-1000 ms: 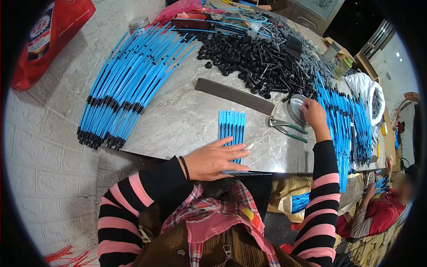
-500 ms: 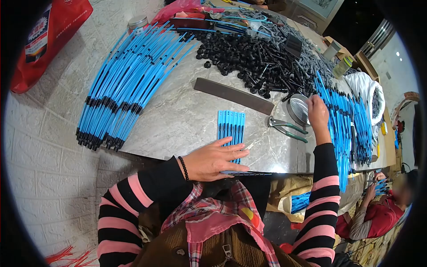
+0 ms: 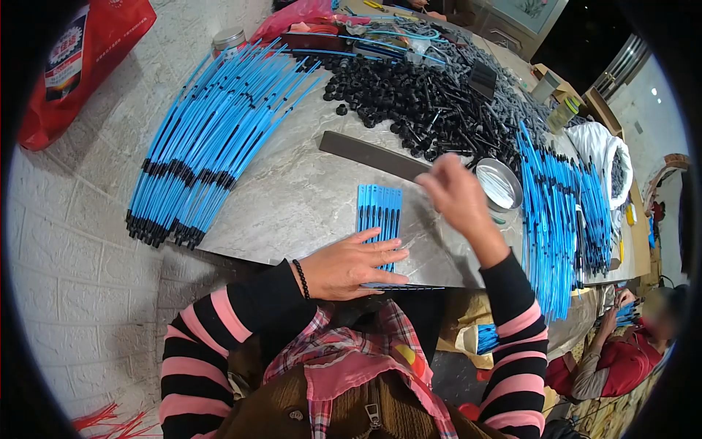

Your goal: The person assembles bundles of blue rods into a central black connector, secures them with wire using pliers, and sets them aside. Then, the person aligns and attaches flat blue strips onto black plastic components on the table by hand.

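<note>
My left hand lies flat with its fingers spread over a row of blue strips at the table's front edge. The strips stand side by side, with dark slots and small holes near their far ends; the hand hides their near part. In the air to the right of the strips is my right hand, blurred, its fingers drawn together in a pinch. Whatever it may hold is too smeared to make out. Just beyond it sits a round metal tin with thin white sticks inside.
A dark flat bar lies beyond the strips. Black plastic parts are heaped behind it. Bundles of blue rods stand at left and right. Pliers are mostly hidden. A co-worker sits at lower right.
My right hand has moved left from the tin toward the blue strips, uncovering the white sticks and covering most of the pliers. My left hand stays where it was.
</note>
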The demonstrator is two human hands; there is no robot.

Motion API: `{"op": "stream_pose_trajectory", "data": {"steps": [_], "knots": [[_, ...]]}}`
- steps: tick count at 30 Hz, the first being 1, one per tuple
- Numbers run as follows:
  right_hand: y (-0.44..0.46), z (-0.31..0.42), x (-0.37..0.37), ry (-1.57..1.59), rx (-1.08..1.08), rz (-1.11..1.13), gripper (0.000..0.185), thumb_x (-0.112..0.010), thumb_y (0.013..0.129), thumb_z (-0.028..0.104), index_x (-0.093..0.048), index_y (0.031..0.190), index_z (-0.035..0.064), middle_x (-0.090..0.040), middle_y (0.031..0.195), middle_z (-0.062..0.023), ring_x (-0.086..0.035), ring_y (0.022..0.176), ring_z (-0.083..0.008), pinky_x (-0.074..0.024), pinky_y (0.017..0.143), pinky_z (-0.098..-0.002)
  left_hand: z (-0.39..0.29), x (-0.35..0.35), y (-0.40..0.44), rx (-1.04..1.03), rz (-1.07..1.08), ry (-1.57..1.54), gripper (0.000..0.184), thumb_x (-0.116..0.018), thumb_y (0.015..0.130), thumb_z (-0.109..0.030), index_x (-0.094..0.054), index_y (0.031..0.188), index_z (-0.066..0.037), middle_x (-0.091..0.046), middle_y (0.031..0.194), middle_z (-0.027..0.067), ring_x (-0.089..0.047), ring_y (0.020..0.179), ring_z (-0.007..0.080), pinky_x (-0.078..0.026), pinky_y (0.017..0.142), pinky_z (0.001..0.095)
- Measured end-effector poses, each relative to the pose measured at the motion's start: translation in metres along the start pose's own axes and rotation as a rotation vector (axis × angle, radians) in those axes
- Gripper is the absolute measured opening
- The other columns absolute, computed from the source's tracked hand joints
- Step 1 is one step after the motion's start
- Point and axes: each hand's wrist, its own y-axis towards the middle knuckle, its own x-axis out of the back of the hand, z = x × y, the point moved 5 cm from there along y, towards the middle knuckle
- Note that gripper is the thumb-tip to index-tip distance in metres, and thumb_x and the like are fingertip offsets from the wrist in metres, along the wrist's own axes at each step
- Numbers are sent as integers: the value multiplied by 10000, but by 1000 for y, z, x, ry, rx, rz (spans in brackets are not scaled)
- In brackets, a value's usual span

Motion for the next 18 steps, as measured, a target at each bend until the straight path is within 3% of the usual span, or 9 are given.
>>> {"op": "stream_pose_trajectory", "data": {"steps": [1,2,5,8,18], "knots": [[-1,10,-13,5,57,54,304,-716,794,288,-534,873,58,-556,666,-103,-543,592,-224,-425,552,-345,0,0,-1,-2,-6,6,518,-604,864,-208,-473,1361,-278,-386,1458,122,-344,1367,300,-223,1125,492],[0,17,-21,5,64,53,304,-716,794,288,-534,873,58,-556,666,-103,-543,592,-224,-425,552,-345,0,0,-1,1,-9,11,518,-604,864,-208,-473,1361,-278,-386,1458,122,-344,1367,300,-223,1125,492],[3,27,-45,-33,68,204,352,-751,759,323,-538,857,61,-569,667,-97,-561,594,-251,-430,551,-363,0,-1,-1,-8,-17,13,521,-606,857,-211,-476,1358,-274,-398,1446,124,-365,1351,306,-229,1122,495],[6,28,-59,-81,95,282,409,-757,723,388,-544,868,71,-634,733,-145,-633,722,-346,-478,625,-429,1,-2,-2,-14,-26,15,530,-609,852,-210,-474,1361,-273,-403,1440,127,-371,1345,307,-231,1121,496],[10,29,-55,-128,87,320,366,-728,759,352,-535,875,64,-638,753,-154,-632,740,-357,-474,628,-436,0,-1,-2,-14,-7,15,558,-625,841,-203,-463,1371,-268,-390,1444,132,-350,1357,309,-230,1124,501]]}}
